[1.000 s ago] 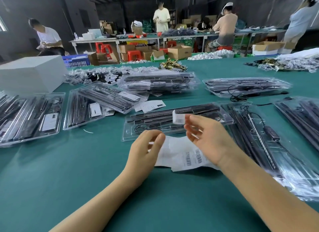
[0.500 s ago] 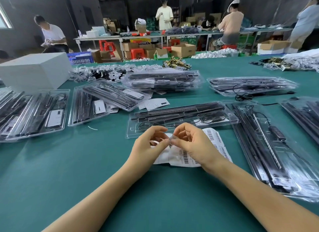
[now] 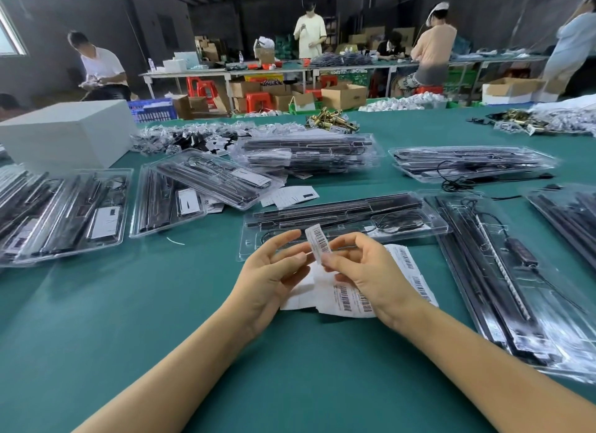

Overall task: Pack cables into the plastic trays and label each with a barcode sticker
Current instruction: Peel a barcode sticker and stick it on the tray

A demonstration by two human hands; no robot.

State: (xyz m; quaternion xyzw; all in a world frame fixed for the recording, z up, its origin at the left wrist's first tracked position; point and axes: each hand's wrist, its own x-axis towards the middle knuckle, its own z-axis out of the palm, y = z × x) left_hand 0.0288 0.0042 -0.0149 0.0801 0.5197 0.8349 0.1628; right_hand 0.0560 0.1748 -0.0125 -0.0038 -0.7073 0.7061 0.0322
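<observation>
Right hand: the right hand (image 3: 364,271) pinches a small white barcode sticker (image 3: 318,243) between thumb and fingertips, holding it upright above the table.
Left hand: the left hand (image 3: 267,271) is beside it, palm up, fingers loosely extended; the fingertips reach almost to the sticker, and whether they touch it cannot be told.
Backing sheet: a crumpled white sheet of barcode labels (image 3: 354,297) lies on the green table (image 3: 129,303) under both hands.
Nearest tray: a clear plastic clamshell tray (image 3: 342,219) holding black cables and strips lies just beyond the hands.
Other trays: more filled clear trays (image 3: 64,210) lie left, right and farther back, some stacked.
Far left: a white rectangular box (image 3: 67,132).
</observation>
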